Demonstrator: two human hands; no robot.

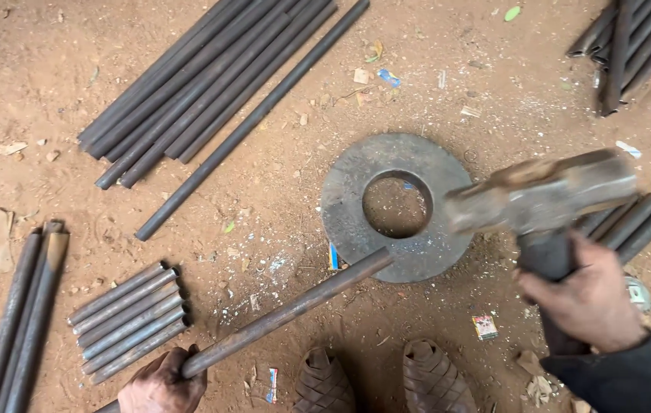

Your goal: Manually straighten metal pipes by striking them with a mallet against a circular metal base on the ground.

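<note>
Off beyond my left hand (161, 381) lie long dark rods (23, 310) on the dirt floor (50, 99), and just above my knuckles a short bundle of cut rods (128, 321), laid side by side, ends ragged. My left fingers (180, 365) are wrapped tight round the near end of a round steel bar (287, 310), rusty-brown and dull. Its long axis runs up and to the right from that grip, and its far end rests on the near edge of a thick, flat steel ring (348, 206), grey and pitted, with a round hole in the middle. A larger sheaf of long rods (203, 84) lies far above, slanting the same way. My two woven sandals (375, 382) sit between my hands. My right hand (585, 294) is closed round the dark handle of a heavy hammer (539, 195), its worn, blurred head raised above the ring's right side, so it is nearer the ring than my left. More rods (631, 218) lie behind it, and another pile (631, 46) further up.
</note>
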